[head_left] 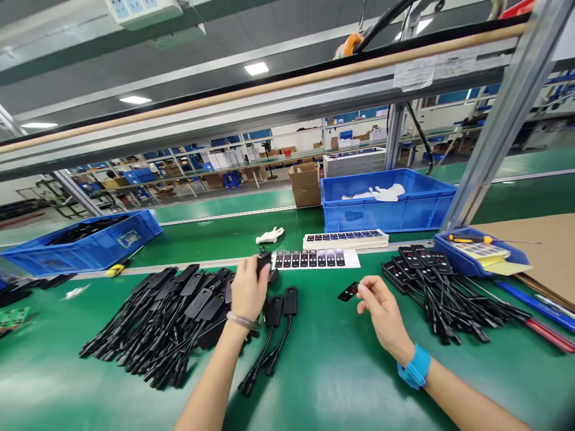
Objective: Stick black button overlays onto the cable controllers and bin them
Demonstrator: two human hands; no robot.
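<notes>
My right hand, with a blue band on its wrist, pinches a small black label by its edge over the green bench. Closed round a black block-like part is my left hand; the fingers cover some of the part. Behind both hands lies a white sheet of black labels. Two black cabled units rest to the right of my left wrist. On the left is a big pile of similar black cabled units.
More cabled units with labelled faces are heaped at the right. Behind stand a stack of label sheets, a white glove and a large blue bin. Another blue bin sits at left. A metal post rises at right.
</notes>
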